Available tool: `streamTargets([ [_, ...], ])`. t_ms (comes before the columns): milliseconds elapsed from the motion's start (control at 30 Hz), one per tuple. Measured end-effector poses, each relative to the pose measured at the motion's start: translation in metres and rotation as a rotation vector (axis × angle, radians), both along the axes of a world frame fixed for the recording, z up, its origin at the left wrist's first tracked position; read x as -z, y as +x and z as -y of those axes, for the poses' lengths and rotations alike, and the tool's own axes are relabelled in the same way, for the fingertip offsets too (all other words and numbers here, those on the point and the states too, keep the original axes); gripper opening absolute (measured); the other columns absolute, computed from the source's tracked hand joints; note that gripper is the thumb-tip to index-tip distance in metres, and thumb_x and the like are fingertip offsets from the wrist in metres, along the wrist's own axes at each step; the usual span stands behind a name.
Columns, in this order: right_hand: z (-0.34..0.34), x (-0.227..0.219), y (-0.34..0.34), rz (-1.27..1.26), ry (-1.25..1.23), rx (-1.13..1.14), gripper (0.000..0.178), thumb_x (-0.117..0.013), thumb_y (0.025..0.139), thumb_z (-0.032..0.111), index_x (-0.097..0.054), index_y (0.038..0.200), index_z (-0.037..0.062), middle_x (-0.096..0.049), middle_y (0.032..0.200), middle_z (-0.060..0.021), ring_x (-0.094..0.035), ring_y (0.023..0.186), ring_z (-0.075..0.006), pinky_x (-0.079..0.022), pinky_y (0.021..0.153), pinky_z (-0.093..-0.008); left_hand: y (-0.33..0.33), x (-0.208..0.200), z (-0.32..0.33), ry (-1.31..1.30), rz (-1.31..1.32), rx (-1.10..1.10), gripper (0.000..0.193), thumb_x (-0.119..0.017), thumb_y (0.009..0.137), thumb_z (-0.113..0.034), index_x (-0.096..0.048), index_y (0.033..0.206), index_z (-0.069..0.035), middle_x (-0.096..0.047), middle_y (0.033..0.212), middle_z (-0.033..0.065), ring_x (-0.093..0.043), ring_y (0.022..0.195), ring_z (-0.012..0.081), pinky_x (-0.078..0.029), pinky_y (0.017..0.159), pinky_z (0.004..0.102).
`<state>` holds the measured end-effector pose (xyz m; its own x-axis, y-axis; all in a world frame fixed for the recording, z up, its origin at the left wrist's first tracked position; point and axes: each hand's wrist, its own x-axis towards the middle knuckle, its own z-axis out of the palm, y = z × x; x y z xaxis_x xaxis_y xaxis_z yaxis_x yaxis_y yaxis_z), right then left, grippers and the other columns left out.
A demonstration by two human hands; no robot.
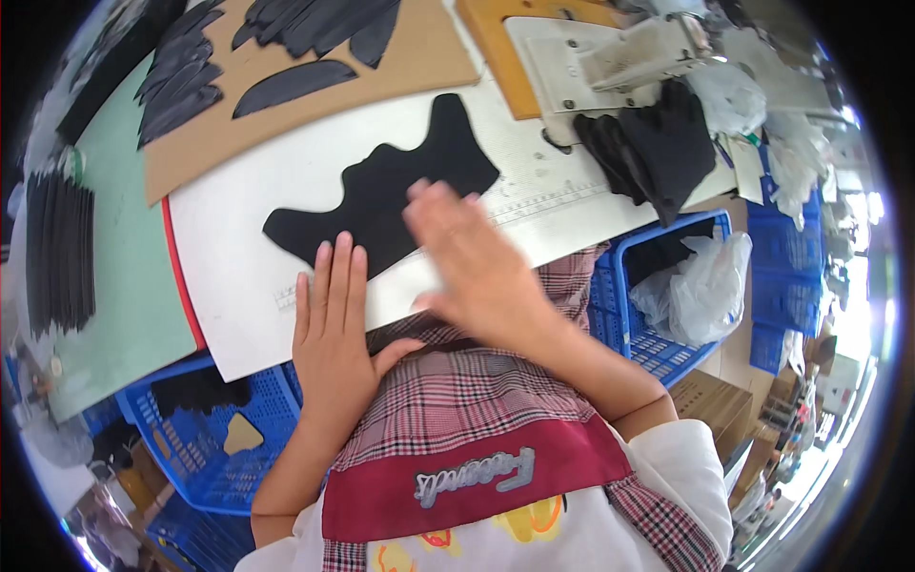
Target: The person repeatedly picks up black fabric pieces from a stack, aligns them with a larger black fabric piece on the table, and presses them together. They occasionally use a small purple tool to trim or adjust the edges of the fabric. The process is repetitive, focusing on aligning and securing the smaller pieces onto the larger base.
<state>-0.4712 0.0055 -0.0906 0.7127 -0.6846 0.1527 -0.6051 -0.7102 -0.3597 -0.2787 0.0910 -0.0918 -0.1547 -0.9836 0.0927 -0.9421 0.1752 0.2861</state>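
Note:
A flat black cut piece (391,186), apparently fabric, with wavy edges, lies on the white table. My left hand (334,324) rests at its near left edge, fingers stretched straight and fingertips on or just beside the black material. Over the piece's near right part is my right hand (472,262), slightly blurred, its fingers extended and nothing seen in them. Whether its palm touches the fabric I cannot tell. Part of the piece is hidden under that hand.
Dark curved pieces (295,86) lie on a brown board (419,76) at the far left. A sewing machine (620,62) stands at the far right, with black fabric (658,143) before it. Blue baskets (219,477) flank me below the table (248,324).

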Motion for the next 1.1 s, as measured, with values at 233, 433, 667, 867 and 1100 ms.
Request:
streamTargets([
  [233,0.031,-0.047,-0.106,0.222,-0.291,0.446,0.053,-0.070,0.083,0.021,-0.054,0.127,-0.0034,-0.052,0.135,-0.0197,-0.048,0.129,-0.0345,-0.038,0.107,-0.0412,-0.023,-0.017,0.039,-0.135,-0.096,0.030,0.110,-0.070,0.064,-0.061,-0.032,0.143,0.005,-0.027,0.152,0.0247,-0.024,0.142,0.0399,-0.016,0.116,0.0534],
  [433,0.059,-0.044,-0.163,0.123,-0.376,0.763,0.045,-0.077,0.078,0.024,-0.064,0.113,-0.0013,-0.061,0.124,-0.0175,-0.057,0.115,-0.0348,-0.046,0.096,-0.0400,-0.048,0.001,0.028,-0.150,-0.072,0.310,0.062,-0.071,0.075,-0.018,-0.051,0.129,0.004,-0.049,0.137,0.0205,-0.047,0.128,0.0377,-0.039,0.106,0.0459],
  [667,0.062,-0.043,-0.192,0.091,-0.338,0.759,0.028,-0.059,0.092,0.008,-0.065,0.119,0.0015,-0.067,0.113,-0.0175,-0.066,0.102,-0.0300,-0.051,0.087,-0.0365,0.061,-0.072,0.038,-0.422,-0.014,-0.111,0.030,-0.052,0.087,-0.006,-0.064,0.115,-0.006,-0.068,0.099,0.0144,-0.065,0.086,0.0331,-0.052,0.078,0.0424],
  [867,0.031,-0.081,-0.124,0.217,-0.620,0.608,0.029,-0.055,0.093,0.001,-0.063,0.119,-0.0042,-0.067,0.117,-0.0158,-0.064,0.107,-0.0297,-0.048,0.093,-0.0368,0.291,-0.163,0.052,-0.919,0.481,-0.749,0.027,-0.054,0.094,-0.015,-0.065,0.118,-0.011,-0.069,0.104,0.0143,-0.066,0.093,0.0334,-0.050,0.079,0.0376],
  [1100,-0.004,-0.021,0.007,0.083,-0.272,0.001,0.046,-0.070,0.073,0.014,-0.060,0.113,-0.0086,-0.061,0.117,-0.0223,-0.062,0.105,-0.0333,-0.053,0.085,-0.0370,0.398,-0.083,0.058,-0.674,0.634,-0.756,0.038,-0.051,0.095,-0.029,-0.057,0.128,-0.010,-0.061,0.123,0.0152,-0.058,0.109,0.0352,-0.045,0.094,0.0427],
])
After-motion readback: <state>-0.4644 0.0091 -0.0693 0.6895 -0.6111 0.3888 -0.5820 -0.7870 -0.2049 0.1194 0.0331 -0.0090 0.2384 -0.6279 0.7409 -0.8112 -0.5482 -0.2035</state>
